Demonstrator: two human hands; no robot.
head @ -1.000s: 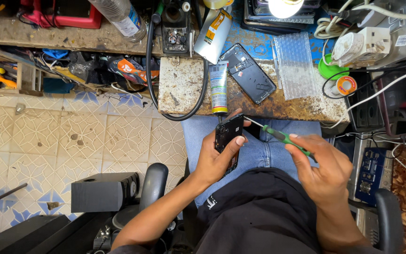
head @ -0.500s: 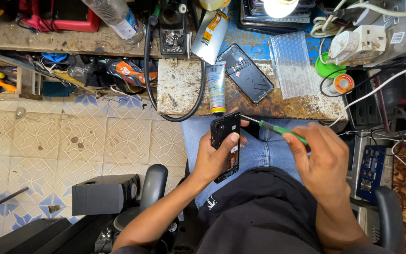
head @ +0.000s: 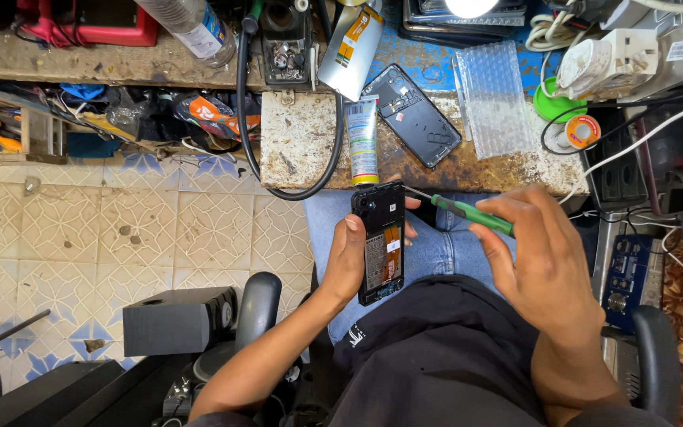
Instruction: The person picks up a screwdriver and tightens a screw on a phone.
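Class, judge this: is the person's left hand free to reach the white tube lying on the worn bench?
Probably not: the left hand grips the opened black phone; the white tube lies unobstructed just beyond.

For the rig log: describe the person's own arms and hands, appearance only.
Both forearms are bare, with no sleeves in view. Left hand and right hand wear no gloves; no rings, watch or bands show. The nails look short.

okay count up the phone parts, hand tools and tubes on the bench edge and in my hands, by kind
Opened phones or phone shells: 2, the opened phone in the left hand and the phone back shell on the bench
Screwdrivers: 1, the green screwdriver in the right hand
Tubes: 1, the white tube
Total: 4
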